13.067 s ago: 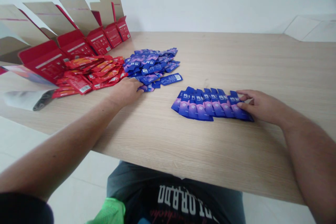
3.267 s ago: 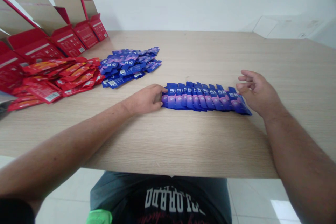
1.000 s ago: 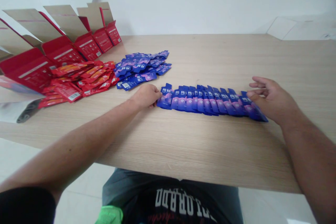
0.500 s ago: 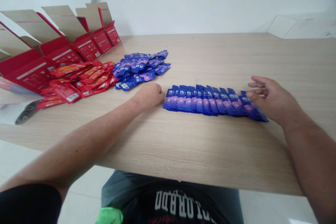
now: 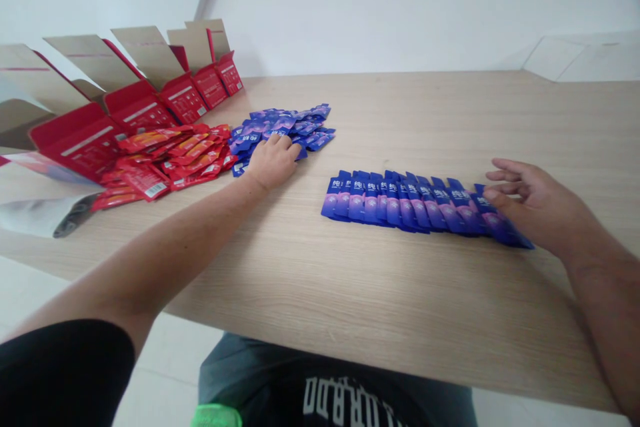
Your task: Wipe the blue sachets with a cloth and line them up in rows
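Note:
My left hand [image 5: 274,161] reaches onto the near side of a loose pile of blue-purple sachets [image 5: 255,127]. Its fingers are a little apart and touch the top sachets; the fingertips are partly hidden. In front of me several more sachets lie in an overlapping row [image 5: 395,203], printed side up. At the row's right end my right hand [image 5: 537,207] rests with fingers loosely bent and apart. Its thumb is beside the last sachet [image 5: 505,225], and the hand grips nothing.
Left of the blue pile lies a heap of red sachets [image 5: 175,160]. Behind it several red cardboard boxes [image 5: 185,97] stand in a line with flaps up. A grey-white plastic wrapper [image 5: 45,215] lies at the left. A white wall closes the table's [image 5: 350,293] far side.
My left hand has moved from the row's left end, leftward and away from me, onto the blue pile, its fist loosening. My right hand keeps its place by the row; the view shifted slightly.

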`<state>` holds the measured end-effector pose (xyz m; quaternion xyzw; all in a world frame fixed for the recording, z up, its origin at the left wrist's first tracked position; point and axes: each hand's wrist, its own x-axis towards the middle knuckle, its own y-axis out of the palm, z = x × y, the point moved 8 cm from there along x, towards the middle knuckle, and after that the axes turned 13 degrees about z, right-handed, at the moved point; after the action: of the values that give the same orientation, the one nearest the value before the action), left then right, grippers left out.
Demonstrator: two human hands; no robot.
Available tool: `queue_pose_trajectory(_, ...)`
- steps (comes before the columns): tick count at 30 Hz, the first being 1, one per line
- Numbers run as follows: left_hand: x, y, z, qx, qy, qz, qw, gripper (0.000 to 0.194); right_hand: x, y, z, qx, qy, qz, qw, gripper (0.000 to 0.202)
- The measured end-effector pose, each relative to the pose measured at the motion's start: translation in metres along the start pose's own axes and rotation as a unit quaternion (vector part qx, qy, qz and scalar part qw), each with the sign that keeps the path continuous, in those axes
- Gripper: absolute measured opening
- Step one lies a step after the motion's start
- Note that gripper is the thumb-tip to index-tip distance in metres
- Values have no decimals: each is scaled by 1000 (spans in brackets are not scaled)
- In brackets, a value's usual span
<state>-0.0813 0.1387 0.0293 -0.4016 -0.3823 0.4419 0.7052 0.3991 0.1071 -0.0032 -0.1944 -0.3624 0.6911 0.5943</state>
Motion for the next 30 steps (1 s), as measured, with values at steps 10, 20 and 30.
queue_pose_trajectory(10,10,1,9,-9,13,-8,1000,35,1,-1,-6,-2,11,4,1000,71)
queue_pose_trajectory(20,29,17,15,-39,-70,64,995,45,1,-1,-6,1,16,-2,1000,72)
queue_pose_trajectory(30,-3,-8,4,-2,27,-19,999,36,0,-2,0,-13,7,1,1000,71)
